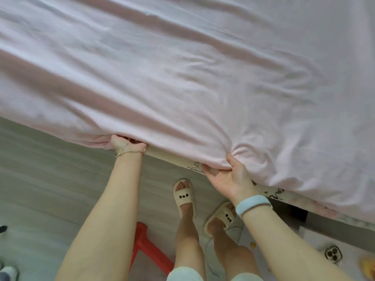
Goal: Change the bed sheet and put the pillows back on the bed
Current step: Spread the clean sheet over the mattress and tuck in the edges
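Note:
A pale pink bed sheet (pixel 192 78) covers the whole bed top, wrinkled with long folds. At its near edge my left hand (pixel 126 144) reaches under the hem, its fingers curled into the cloth and mostly hidden. My right hand (pixel 227 175) pinches a bunched fold of the sheet's edge between thumb and fingers, palm up. Below the sheet a strip of patterned mattress side (pixel 194 166) shows between the two hands. No pillow is in view.
Grey wood-look floor (pixel 50 179) lies left of the bed. My feet in cream slippers (pixel 183 195) stand close to the bed edge. A red plastic stool (pixel 146 246) sits by my left leg. A phone (pixel 333 255) lies on the floor at right.

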`<state>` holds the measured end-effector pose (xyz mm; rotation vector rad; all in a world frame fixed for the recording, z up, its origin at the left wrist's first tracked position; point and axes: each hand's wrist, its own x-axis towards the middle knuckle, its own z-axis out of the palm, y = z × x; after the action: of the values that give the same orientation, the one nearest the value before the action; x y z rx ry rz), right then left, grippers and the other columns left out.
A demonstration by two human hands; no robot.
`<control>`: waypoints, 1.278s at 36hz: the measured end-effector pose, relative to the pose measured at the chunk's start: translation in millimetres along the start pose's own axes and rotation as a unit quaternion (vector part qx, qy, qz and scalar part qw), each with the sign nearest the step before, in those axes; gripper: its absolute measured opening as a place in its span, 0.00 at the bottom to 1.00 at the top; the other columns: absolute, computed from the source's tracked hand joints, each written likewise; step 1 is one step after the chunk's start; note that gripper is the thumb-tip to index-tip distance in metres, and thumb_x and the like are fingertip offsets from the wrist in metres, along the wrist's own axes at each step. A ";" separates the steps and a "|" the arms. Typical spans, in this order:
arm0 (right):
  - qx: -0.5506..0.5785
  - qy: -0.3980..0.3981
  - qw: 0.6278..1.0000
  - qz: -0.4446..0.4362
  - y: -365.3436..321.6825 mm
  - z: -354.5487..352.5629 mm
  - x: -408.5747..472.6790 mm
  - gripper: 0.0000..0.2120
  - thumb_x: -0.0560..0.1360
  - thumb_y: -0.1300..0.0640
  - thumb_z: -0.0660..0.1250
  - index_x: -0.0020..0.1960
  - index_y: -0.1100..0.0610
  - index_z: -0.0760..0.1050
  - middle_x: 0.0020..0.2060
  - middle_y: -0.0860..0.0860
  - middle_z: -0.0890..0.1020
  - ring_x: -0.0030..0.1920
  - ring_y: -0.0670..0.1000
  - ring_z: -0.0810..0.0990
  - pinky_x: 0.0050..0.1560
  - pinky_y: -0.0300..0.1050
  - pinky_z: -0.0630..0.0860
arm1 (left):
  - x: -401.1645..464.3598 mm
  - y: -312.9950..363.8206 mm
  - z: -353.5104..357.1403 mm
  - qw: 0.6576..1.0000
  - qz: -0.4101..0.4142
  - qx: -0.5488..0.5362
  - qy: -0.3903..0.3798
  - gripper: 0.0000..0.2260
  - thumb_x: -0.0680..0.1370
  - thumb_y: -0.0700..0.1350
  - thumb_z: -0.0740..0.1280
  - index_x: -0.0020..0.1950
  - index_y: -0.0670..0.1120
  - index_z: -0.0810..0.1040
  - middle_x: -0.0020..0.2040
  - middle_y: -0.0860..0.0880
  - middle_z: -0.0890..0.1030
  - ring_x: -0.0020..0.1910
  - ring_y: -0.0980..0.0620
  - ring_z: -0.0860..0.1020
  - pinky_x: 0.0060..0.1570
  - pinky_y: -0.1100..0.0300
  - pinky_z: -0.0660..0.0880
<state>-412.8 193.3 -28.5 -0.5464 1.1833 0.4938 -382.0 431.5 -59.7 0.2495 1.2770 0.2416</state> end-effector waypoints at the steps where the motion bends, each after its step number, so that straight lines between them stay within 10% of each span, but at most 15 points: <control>1: -0.024 0.011 1.000 0.009 4.6 -4.7 3.4 0.15 0.81 0.56 0.55 0.66 0.59 0.69 0.60 0.59 0.78 0.61 0.58 0.76 0.60 0.56 0.70 | -0.9 -5.7 -8.2 1.000 0.006 -0.002 0.009 0.11 0.79 0.50 0.57 0.43 0.47 0.75 0.45 0.49 0.79 0.46 0.48 0.78 0.58 0.46 0.74; 7: -0.075 0.035 0.996 0.038 5.3 -20.9 20.7 0.08 0.80 0.58 0.59 0.58 0.60 0.69 0.52 0.56 0.76 0.62 0.56 0.73 0.65 0.55 0.65 | -40.0 -64.1 -50.3 0.980 -0.076 0.168 -0.073 0.15 0.78 0.55 0.63 0.58 0.46 0.72 0.55 0.47 0.76 0.56 0.47 0.75 0.64 0.48 0.68; 16: 0.048 0.070 0.994 -0.075 -55.7 -101.4 2.2 0.03 0.77 0.59 0.63 0.48 0.58 0.73 0.48 0.54 0.76 0.56 0.55 0.75 0.67 0.55 0.66 | -71.2 -166.1 -40.2 0.928 -0.138 0.322 -0.127 0.03 0.77 0.41 0.66 0.46 0.43 0.78 0.45 0.45 0.81 0.46 0.48 0.78 0.55 0.53 0.74; 23: 0.158 0.076 0.963 -0.202 -136.8 -164.8 -28.0 0.33 0.60 0.53 0.75 0.63 0.58 0.73 0.59 0.58 0.79 0.61 0.59 0.76 0.58 0.55 0.73 | -90.3 -223.4 -50.6 0.926 -0.215 0.277 -0.138 0.02 0.78 0.38 0.64 0.46 0.42 0.76 0.44 0.46 0.79 0.48 0.48 0.78 0.53 0.54 0.73; 27: 0.227 0.056 0.942 -0.242 -173.4 -194.0 -33.6 0.25 0.73 0.39 0.62 0.64 0.53 0.74 0.59 0.57 0.79 0.60 0.62 0.76 0.63 0.60 0.70 | -109.7 -255.2 -50.2 0.922 -0.246 0.264 -0.139 0.01 0.77 0.38 0.64 0.49 0.42 0.75 0.48 0.45 0.80 0.52 0.47 0.78 0.57 0.51 0.71; 38: 0.163 0.143 0.950 -0.226 -242.8 -264.8 -35.7 0.12 0.78 0.52 0.62 0.61 0.50 0.75 0.49 0.51 0.83 0.58 0.58 0.77 0.39 0.52 0.80 | -137.7 -316.9 -44.9 0.909 -0.092 0.383 -0.134 0.03 0.79 0.39 0.63 0.50 0.41 0.76 0.48 0.47 0.80 0.50 0.48 0.78 0.51 0.52 0.75; 46: 0.068 0.220 0.941 -0.249 -249.7 -305.3 -41.2 0.07 0.79 0.58 0.62 0.56 0.52 0.71 0.55 0.52 0.79 0.51 0.52 0.78 0.58 0.52 0.76 | -137.7 -322.9 -63.9 0.891 -0.030 0.430 -0.143 0.04 0.79 0.38 0.63 0.47 0.41 0.77 0.37 0.50 0.83 0.38 0.52 0.82 0.33 0.58 0.81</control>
<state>-489.9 -195.5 -40.3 -0.8331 1.4252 -0.1563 -468.0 85.2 -53.7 0.9666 1.0252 -0.4294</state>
